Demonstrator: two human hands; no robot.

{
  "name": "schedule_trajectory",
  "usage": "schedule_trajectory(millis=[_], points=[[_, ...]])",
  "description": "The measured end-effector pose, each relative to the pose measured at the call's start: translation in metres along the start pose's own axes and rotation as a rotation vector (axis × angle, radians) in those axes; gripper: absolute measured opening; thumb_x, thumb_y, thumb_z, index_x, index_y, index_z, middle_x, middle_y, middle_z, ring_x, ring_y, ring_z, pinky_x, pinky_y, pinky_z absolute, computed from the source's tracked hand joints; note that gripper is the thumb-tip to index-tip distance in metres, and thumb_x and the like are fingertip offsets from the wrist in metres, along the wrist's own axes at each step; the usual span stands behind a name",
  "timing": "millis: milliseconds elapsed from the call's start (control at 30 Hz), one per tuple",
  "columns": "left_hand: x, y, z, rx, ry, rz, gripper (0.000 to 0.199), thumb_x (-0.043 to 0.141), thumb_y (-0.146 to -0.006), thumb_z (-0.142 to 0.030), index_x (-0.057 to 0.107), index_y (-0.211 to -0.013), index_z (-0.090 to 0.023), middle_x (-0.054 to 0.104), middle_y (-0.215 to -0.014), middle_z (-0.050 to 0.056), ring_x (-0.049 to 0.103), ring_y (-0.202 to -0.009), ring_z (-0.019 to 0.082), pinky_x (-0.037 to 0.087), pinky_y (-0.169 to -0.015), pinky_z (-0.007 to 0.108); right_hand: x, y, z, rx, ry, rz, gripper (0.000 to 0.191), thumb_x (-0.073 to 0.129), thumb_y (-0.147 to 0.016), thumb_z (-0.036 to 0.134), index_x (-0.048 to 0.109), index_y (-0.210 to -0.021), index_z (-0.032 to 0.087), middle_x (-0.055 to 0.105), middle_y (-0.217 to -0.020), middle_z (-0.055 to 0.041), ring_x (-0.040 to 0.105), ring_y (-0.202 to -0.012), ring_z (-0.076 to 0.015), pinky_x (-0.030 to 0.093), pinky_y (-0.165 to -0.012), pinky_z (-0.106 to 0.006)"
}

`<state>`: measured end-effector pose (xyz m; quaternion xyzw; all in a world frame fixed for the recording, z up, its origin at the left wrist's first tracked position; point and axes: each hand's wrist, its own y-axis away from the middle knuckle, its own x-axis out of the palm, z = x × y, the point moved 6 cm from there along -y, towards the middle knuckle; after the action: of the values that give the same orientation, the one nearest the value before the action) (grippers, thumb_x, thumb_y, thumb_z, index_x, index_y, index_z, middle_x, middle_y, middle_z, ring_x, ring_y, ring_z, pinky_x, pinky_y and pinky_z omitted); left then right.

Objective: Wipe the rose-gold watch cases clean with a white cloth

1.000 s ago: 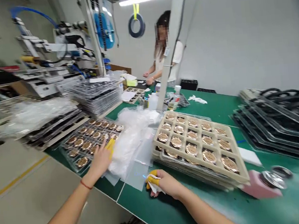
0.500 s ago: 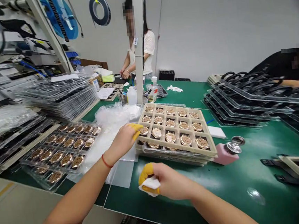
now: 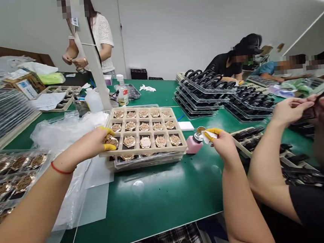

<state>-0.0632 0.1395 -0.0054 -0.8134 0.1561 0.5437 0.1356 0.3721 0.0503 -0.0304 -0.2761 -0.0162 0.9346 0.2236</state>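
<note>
My left hand [image 3: 97, 140], in yellow finger cots, reaches over the front left corner of a beige compartment tray [image 3: 142, 151]. Its thumb and fingers close around a rose-gold watch case [image 3: 112, 141] in that corner cell. More round rose-gold watch cases [image 3: 160, 140] lie one to a cell on dark pads. My right hand [image 3: 223, 142], also in yellow finger cots, pinches a folded white wipe [image 3: 209, 135]. The wipe is at the metal top of a pink dispenser bottle [image 3: 194, 144], whose round lid stands up; whether they touch I cannot tell.
Clear trays of watch cases [image 3: 11, 180] lie at left beside plastic film [image 3: 63, 134]. A post [image 3: 96, 66] rises behind the tray. Stacked trays of black straps [image 3: 204, 91] stand back right. A co-worker's arms [image 3: 276, 164] are close by my right arm.
The view has swung right. My right hand has moved from the front of the tray to the pink bottle, carrying the wipe. My left hand now has its fingers around the corner watch case.
</note>
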Motion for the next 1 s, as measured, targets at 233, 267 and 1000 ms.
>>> schedule_trajectory(millis=[233,267,1000], points=[[-0.008,0.054,-0.028,0.043,0.188,-0.353,0.016,0.062,-0.08,-0.034,0.061,-0.086,-0.019,0.064,-0.102,0.007,0.056,-0.1,0.026,0.043,-0.089,0.038,0.016,-0.025,-0.004,-0.037,0.259,0.061,0.003,0.065,-0.066,0.017,0.066,-0.066,0.014,0.062,-0.062,-0.0097,0.051,-0.055,-0.015,0.034,-0.055,-0.03],[0.001,0.065,-0.034,0.02,0.35,-0.335,0.018,0.059,-0.083,-0.036,0.058,-0.091,-0.019,0.065,-0.098,0.006,0.059,-0.093,0.024,0.047,-0.083,0.036,0.015,-0.025,-0.003,-0.032,0.287,0.071,0.003,0.065,-0.066,0.017,0.066,-0.067,0.014,0.062,-0.061,-0.0096,0.05,-0.054,-0.0154,0.034,-0.055,-0.031],[0.163,0.103,-0.074,-0.035,1.071,0.44,0.018,0.045,-0.094,-0.028,0.058,-0.086,-0.02,0.064,-0.08,0.001,0.055,-0.067,0.013,0.04,-0.06,0.021,0.193,0.148,0.057,-0.635,-0.024,0.648,0.014,0.056,-0.084,0.014,0.063,-0.092,0.022,0.062,-0.08,-0.0051,0.052,-0.071,-0.0184,0.044,-0.062,-0.031]])
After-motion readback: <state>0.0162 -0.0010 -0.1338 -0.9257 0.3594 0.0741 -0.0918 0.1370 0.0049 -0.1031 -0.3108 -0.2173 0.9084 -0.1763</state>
